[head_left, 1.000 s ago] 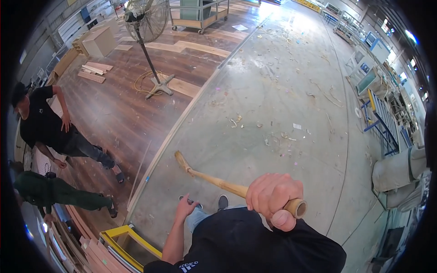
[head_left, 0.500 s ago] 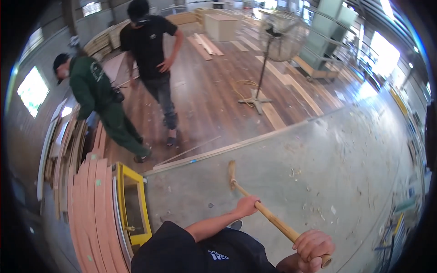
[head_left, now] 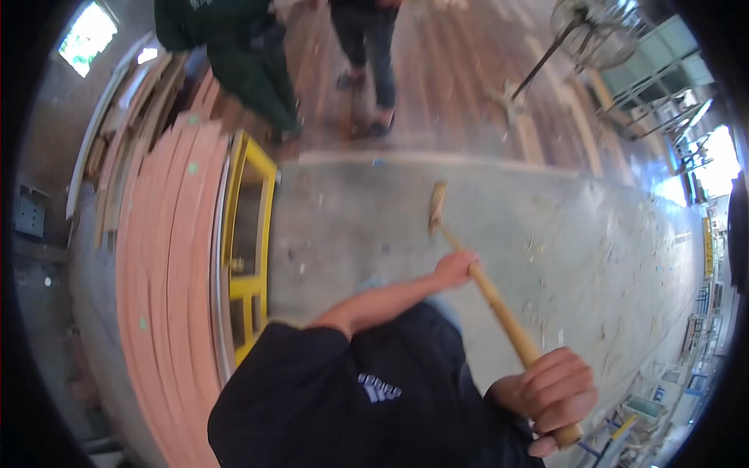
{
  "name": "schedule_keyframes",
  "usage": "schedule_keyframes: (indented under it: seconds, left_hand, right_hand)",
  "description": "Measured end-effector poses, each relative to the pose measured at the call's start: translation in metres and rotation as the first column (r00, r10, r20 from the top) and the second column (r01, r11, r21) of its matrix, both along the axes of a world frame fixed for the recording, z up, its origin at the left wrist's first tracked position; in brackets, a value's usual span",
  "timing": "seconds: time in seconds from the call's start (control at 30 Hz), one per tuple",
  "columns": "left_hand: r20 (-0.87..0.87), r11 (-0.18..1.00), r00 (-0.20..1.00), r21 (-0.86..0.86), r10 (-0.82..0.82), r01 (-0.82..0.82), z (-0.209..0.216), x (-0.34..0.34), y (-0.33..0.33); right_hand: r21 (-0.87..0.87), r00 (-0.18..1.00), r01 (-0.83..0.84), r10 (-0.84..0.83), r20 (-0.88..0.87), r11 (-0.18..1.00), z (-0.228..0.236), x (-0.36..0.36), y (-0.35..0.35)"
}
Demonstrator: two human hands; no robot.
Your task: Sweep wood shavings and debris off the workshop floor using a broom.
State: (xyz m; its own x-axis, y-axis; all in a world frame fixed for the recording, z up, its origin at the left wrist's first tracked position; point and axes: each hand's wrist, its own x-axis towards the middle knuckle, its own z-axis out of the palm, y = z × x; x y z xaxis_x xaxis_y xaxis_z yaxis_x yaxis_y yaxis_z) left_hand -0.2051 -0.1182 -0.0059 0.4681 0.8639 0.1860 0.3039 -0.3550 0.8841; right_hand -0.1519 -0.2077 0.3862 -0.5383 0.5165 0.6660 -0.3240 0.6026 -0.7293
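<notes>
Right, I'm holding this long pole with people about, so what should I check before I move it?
1. Right hand closed around the wooden pole by its near end: ok.
2. Left hand closed around it farther up: ok.
3. Pole's far head apart from the yellow frame: ok, with concrete floor showing between.
4. Far head resting on that floor: cannot tell.
5. Person in green and person in dark trousers apart from the pole: ok.
6. Both looking your way: cannot tell, heads out of view.

Hands (head_left: 457, 269) (head_left: 559, 390) in firm grips, apart
</notes>
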Motion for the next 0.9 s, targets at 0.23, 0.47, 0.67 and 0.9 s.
schedule_keyframes:
  seconds: [0.23,0.47,0.67,0.9]
  left_hand:
    - [0.025,0.994,0.999,-0.104,0.023,-0.021,0.014,-0.015,-0.001]
    - [0.092,0.989,0.990,-0.119,0.104,-0.093,0.019,-0.009,-0.005]
    - [0.059,0.981,0.991,-0.159,0.120,-0.109,0.027,-0.015,-0.002]
    - [0.108,0.976,0.983,-0.174,0.148,-0.128,0.029,-0.009,0.003]
  right_hand:
    - [-0.052,0.940,0.331,-0.334,-0.072,0.942,-0.034,-0.016,-0.020]
    - [-0.121,0.763,0.615,-0.627,-0.158,0.779,-0.043,-0.027,-0.030]
    - [-0.096,0.879,0.452,-0.462,-0.119,0.887,-0.043,-0.023,-0.014]
    - [-0.076,0.836,0.529,-0.534,-0.125,0.845,-0.040,-0.026,-0.012]
